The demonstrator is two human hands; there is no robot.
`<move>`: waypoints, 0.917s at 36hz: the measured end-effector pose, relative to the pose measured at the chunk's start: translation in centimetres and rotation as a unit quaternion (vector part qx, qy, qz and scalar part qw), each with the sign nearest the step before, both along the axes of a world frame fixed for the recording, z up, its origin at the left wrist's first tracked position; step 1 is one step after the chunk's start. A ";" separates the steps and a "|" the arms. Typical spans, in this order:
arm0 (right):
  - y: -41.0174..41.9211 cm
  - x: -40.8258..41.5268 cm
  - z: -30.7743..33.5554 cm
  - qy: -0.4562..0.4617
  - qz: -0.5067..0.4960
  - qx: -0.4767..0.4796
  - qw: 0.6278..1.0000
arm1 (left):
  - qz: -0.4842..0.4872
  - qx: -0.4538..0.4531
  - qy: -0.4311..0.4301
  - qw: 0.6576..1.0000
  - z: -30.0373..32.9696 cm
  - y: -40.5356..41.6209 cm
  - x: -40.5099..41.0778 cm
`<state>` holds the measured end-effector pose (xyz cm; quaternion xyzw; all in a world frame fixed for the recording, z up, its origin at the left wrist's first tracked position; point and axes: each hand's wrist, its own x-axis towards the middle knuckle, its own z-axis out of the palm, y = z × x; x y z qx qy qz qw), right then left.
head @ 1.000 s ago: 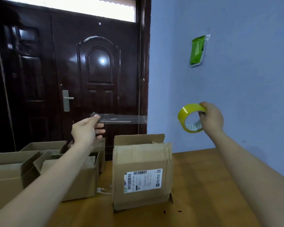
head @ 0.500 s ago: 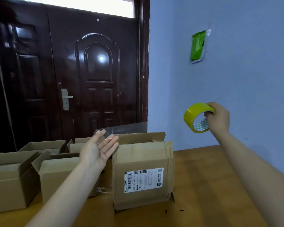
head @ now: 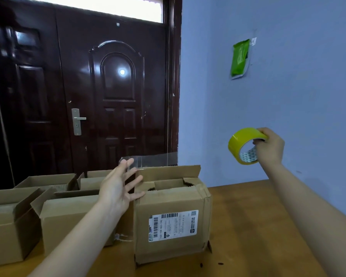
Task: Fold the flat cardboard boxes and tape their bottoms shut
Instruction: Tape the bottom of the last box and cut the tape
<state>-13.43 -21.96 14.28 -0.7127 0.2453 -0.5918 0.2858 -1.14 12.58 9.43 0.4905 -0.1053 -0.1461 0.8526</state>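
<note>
At frame centre, the labelled cardboard box (head: 172,214) stands on the counter (head: 258,226). A clear tape strip (head: 152,159) runs level above it, from the open left hand (head: 118,188) toward the tape roll (head: 245,145) gripped by the right hand (head: 270,147).

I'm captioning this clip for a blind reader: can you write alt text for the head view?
A person's left hand, fingers straight, holds out a strip of clear tape above a labelled cardboard box on a wooden table, while the right hand grips a yellow tape roll. More open boxes stand to the left.
</note>
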 end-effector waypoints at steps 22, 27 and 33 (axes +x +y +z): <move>-2.4 0.5 -1.7 -0.012 -0.009 0.049 0.999 | -0.014 0.207 -0.175 0.963 0.7 -1.1 0.9; -2.3 0.8 -2.0 -0.015 0.004 0.057 0.998 | 0.010 0.235 -0.183 0.955 0.3 -1.5 1.1; -2.0 0.9 -2.3 -0.011 0.015 0.054 0.998 | 0.014 0.250 -0.169 0.953 -0.4 -1.9 1.6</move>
